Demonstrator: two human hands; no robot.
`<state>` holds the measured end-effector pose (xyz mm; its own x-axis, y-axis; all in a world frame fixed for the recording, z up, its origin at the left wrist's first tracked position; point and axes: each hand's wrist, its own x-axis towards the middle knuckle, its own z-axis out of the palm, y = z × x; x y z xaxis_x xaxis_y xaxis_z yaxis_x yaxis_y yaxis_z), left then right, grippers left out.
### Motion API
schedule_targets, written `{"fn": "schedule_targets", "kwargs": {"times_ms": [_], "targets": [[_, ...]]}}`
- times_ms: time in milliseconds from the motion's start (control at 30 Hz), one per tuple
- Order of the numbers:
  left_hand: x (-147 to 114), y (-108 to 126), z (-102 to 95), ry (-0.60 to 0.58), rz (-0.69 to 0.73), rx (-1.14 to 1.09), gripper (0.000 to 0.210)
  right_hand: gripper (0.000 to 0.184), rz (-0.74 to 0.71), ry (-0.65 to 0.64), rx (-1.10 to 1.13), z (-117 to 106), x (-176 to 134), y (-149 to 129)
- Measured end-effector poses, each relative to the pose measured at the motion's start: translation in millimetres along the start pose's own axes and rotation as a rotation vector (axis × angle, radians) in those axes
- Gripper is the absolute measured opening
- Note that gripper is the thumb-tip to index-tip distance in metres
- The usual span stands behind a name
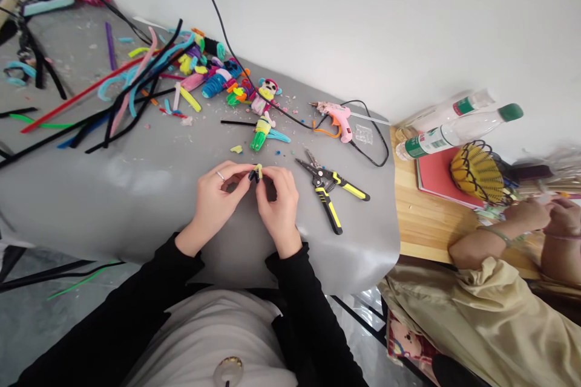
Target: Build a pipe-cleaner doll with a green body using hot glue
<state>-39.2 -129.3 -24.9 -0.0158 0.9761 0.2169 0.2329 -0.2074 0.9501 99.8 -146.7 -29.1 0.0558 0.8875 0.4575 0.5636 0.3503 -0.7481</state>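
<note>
Between the fingertips of my left hand and my right hand is a small yellow and black pipe cleaner piece. Both hands pinch it just above the grey mat, and the fingers hide part of it. Beyond my fingertips lies a small green and yellow pipe cleaner figure, with a light blue strand and a black strand beside it. A yellow scrap of pipe cleaner rests nearby. To the right of my right hand, wire strippers with black and yellow handles lie with their jaws apart.
A pink glue gun lies near the wall, its cord curling rightward. Loose pipe cleaners and several finished figures crowd the left. At right, a co-worker's hands work by a yellow basket and plastic bottles.
</note>
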Motion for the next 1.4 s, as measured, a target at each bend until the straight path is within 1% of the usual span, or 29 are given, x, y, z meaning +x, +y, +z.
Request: {"fn": "schedule_targets", "kwargs": {"times_ms": [167,333,467,567,700,800,867,967,1033,1100,1167,1267,1400], "targets": [[-1.0,1.5,-0.1,0.023,-0.019,0.033,0.018,0.015,0.045,0.018,0.014,-0.1,0.0,-0.9],[-1.2,0.5,0.8,0.046,-0.005,0.040,0.017,0.015,0.029,-0.004,0.048,-2.6,1.0,-3.9],[-1.1,-3.3,0.7,0.051,0.042,0.031,0.015,0.017,0.062,0.026,0.104,-2.8,0.9,-3.5],[-0.9,-4.6,0.0,0.037,0.085,0.017,0.015,0.012,0.077,0.043,0.125,-1.3,0.3,-1.2],[-1.2,-3.0,-0.5,0.018,0.105,-0.007,0.014,0.009,0.050,0.081,0.124,0.6,0.3,1.3],[-1.8,-0.5,-0.9,-0.031,0.096,-0.043,0.011,0.010,0.049,0.116,0.115,1.1,-0.5,2.3],[-1.6,1.2,-1.6,-0.050,0.088,-0.067,0.010,0.010,0.073,0.115,0.113,1.2,-2.0,2.5],[-0.2,2.7,-2.9,-0.011,0.066,-0.100,0.015,0.009,0.090,0.112,0.161,0.7,-4.1,2.2],[1.0,2.4,-3.5,0.002,0.046,-0.116,0.016,0.009,0.058,0.102,0.224,-0.3,-4.4,1.5],[1.7,1.2,-3.6,-0.038,0.029,-0.134,0.014,0.009,0.008,0.085,0.255,-1.6,-3.5,0.5],[1.8,0.2,-3.1,-0.082,0.010,-0.148,0.014,0.010,-0.019,0.089,0.238,-2.5,-2.3,-0.2],[1.9,0.2,-2.4,-0.087,-0.027,-0.159,0.014,0.012,0.000,0.100,0.215,-1.8,-1.9,0.0],[3.2,1.1,-2.3,-0.061,-0.024,-0.177,0.009,0.005,0.066,0.108,0.274,0.8,-3.4,1.3]]}}
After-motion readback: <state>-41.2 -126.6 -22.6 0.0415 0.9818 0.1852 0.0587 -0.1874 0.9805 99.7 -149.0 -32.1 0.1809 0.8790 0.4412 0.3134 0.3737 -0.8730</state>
